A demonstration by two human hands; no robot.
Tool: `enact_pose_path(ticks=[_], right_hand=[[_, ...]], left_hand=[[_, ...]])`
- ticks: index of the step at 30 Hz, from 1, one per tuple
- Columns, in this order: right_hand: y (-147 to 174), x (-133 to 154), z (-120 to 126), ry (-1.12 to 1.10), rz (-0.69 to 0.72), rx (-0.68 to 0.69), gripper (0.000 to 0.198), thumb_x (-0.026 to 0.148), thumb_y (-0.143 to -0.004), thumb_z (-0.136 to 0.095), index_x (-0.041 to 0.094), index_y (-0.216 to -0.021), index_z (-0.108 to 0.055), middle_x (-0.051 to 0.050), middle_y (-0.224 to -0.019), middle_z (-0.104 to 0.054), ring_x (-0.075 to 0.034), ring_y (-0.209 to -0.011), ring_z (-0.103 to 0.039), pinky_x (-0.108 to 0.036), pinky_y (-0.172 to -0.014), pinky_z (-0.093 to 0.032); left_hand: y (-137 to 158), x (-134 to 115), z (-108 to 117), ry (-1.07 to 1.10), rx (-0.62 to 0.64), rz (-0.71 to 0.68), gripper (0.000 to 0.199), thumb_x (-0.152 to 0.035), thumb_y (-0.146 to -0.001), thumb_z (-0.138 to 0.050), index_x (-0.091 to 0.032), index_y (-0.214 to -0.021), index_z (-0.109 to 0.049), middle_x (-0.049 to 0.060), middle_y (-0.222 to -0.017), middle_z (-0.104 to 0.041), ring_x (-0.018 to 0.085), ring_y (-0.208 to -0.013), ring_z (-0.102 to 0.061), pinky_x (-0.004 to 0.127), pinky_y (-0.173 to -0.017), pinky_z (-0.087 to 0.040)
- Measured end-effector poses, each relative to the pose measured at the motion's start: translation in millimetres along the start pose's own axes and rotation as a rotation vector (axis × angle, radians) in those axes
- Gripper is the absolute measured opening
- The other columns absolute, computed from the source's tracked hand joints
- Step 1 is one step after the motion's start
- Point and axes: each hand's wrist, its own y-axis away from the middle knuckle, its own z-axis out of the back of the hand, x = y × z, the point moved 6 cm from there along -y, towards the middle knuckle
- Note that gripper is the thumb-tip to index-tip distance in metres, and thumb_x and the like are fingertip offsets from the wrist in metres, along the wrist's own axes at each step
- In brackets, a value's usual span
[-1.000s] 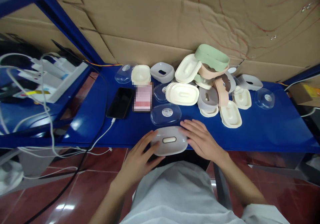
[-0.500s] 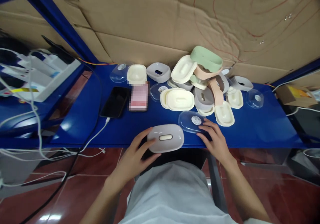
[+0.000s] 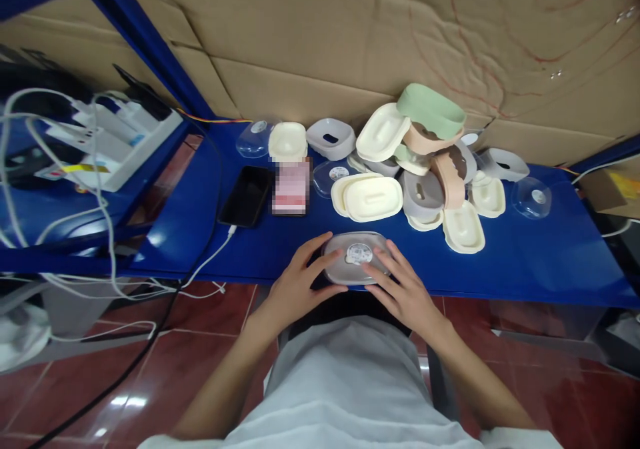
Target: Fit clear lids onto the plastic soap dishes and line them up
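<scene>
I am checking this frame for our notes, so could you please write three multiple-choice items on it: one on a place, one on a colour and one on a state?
1. Where does the black phone lie?
A. On the blue table, left of the heap of box parts
B. On the red floor
C. On top of the heap

2. What colour is the topmost piece of the heap?
A. Pale green
B. Black
C. Bright red

3. How do the hands stand to the grey box with a clear lid?
A. Both touch it
B. Only the left touches it
C. Neither is near it

Answers:
1 A, it rests on the blue table beside a white cable.
2 A, the highest shell is pale green.
3 A, the left hand and right hand both have fingers on it.
</scene>
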Motion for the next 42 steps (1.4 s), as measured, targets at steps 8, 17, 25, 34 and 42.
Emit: enact_pose_path(ticks=[8,17,25,34,42], right_hand=[[13.6,-8.9,3.7,-0.051,-0.015,-0.136,0.081,0.015,-0.097,-0.076,0.033,-0.169,-0.042,-0.009,-0.164,-0.056,-0.036,-0.16,-0.042,-0.057,-0.126,-0.051],[12.3,-11.9,15.5,-0.108,0.003,-0.222,0.076,0.013,-0.093,-0.081,0.032,-0.162,-0.054,-0.011,-0.149,-0.068,-0.035,-0.149,-0.057,-0.059,-0.118,-0.059],[18.0,-12.3,12.3,-0.019,0.001,-0.165,0.081,0.012,-0.095,-0.078,0.028,-0.168,-0.045,-0.015,-0.155,-0.062,-0.035,-0.152,-0.054,-0.058,-0.12,-0.057],[24.5,-12.7,9.3,-0.009,-0.025,-0.071,0.082,0.011,-0.098,-0.074,0.032,-0.17,-0.041,-0.012,-0.165,-0.054,-0.035,-0.16,-0.043,-0.057,-0.124,-0.052],[17.5,-18.6,15.0,-0.044,-0.087,0.082,0.082,0.027,-0.102,-0.072,0.036,-0.172,-0.032,-0.014,-0.182,-0.021,-0.036,-0.164,-0.034,-0.056,-0.123,-0.051]], left_hand=[[-3.8,-7.5,-3.5,-0.099,0.011,0.001,0.064,-0.053,-0.1,-0.074,-0.028,-0.156,-0.054,0.016,-0.166,-0.051,0.034,-0.146,-0.06,0.051,-0.114,-0.06],[-4.0,-9.5,-5.8,-0.13,0.011,-0.027,0.065,-0.054,-0.102,-0.072,-0.027,-0.157,-0.052,0.016,-0.165,-0.054,0.032,-0.144,-0.063,0.049,-0.114,-0.058],[-4.9,-11.1,-4.5,-0.153,0.021,-0.021,0.066,-0.054,-0.101,-0.074,-0.026,-0.157,-0.052,0.016,-0.162,-0.057,0.032,-0.142,-0.064,0.048,-0.116,-0.056],[-3.6,-5.7,-5.2,-0.114,0.034,0.034,0.058,-0.05,-0.1,-0.075,-0.031,-0.153,-0.058,0.011,-0.163,-0.057,0.032,-0.142,-0.064,0.049,-0.115,-0.057],[-5.3,-19.5,-3.6,0.134,0.093,-0.014,0.067,-0.042,-0.103,-0.074,-0.033,-0.161,-0.043,0.014,-0.17,-0.047,0.032,-0.152,-0.054,0.052,-0.119,-0.055]])
